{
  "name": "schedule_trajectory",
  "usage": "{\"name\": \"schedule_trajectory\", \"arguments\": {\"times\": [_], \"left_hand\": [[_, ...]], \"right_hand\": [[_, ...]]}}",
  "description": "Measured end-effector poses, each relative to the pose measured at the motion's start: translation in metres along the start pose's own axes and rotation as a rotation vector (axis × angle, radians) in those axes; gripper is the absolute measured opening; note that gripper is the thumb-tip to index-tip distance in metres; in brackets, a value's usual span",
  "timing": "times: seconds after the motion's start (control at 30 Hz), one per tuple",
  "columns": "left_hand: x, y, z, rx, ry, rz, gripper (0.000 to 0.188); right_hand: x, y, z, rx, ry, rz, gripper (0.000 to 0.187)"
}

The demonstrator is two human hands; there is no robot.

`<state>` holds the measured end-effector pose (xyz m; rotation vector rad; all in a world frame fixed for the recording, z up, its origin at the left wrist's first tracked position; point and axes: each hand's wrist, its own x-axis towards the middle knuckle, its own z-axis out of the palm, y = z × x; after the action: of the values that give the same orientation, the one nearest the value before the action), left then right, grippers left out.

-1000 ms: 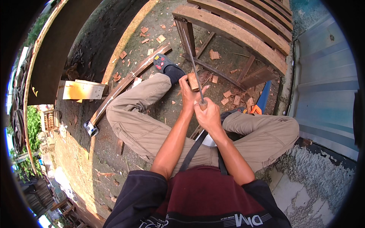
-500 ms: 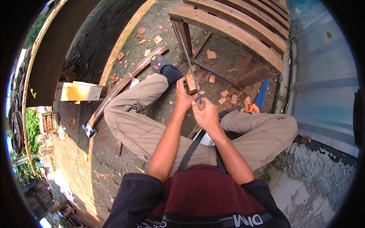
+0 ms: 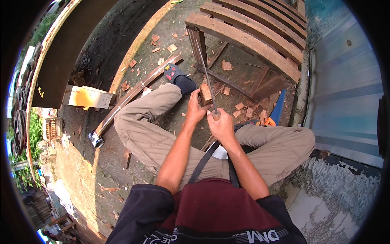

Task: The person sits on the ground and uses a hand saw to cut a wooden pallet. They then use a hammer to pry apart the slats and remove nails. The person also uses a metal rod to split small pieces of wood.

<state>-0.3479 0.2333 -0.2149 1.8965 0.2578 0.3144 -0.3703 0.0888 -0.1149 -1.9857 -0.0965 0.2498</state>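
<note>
My left hand [image 3: 196, 109] grips a short brown wooden block [image 3: 206, 93] from its left side, thumb and fingers around its lower part. In my right hand [image 3: 222, 124] is the wooden handle of a long, narrow metal tool [image 3: 206, 75], seen almost edge-on. Its shaft slants up and away past the block's right side; from this angle I cannot tell whether the two touch. Both hands are close together between my bent legs. Reddish wood chips [image 3: 226, 65] lie scattered on the ground beyond them.
A slatted wooden bench [image 3: 243, 42] stands at the far right beside a corrugated metal sheet [image 3: 345, 85]. A blue-bladed saw [image 3: 278, 106] lies by my right leg. Left are a long wooden beam [image 3: 134, 92], a can [image 3: 96, 139] and a stained pale block [image 3: 87, 97].
My view has shifted slightly, so the bench and the ground sit a little lower. Both hands keep their holds, with the tool slightly lower in view beside the block.
</note>
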Motion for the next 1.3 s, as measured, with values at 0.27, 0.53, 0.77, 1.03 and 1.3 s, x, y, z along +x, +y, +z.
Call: {"name": "schedule_trajectory", "arguments": {"times": [0.27,0.53,0.77,1.03,1.3], "left_hand": [[0.005,0.016,-0.004,0.131,0.011,-0.012,0.074],[0.006,0.028,-0.009,0.045,0.012,0.09,0.073],[0.009,0.018,0.001,0.132,-0.019,0.024,0.075],[0.004,0.026,-0.004,0.2,-0.031,0.096,0.069],[-0.005,0.019,0.003,0.207,-0.048,0.136,0.072]], "right_hand": [[0.0,0.006,0.004,-0.016,-0.014,0.036,0.031],[-0.008,-0.017,-0.014,-0.003,-0.024,0.039,0.03],[-0.002,-0.009,-0.018,-0.018,-0.008,0.05,0.028],[-0.011,0.003,-0.01,-0.091,0.058,-0.012,0.027],[-0.006,0.02,-0.01,-0.084,0.032,0.019,0.03]]}}
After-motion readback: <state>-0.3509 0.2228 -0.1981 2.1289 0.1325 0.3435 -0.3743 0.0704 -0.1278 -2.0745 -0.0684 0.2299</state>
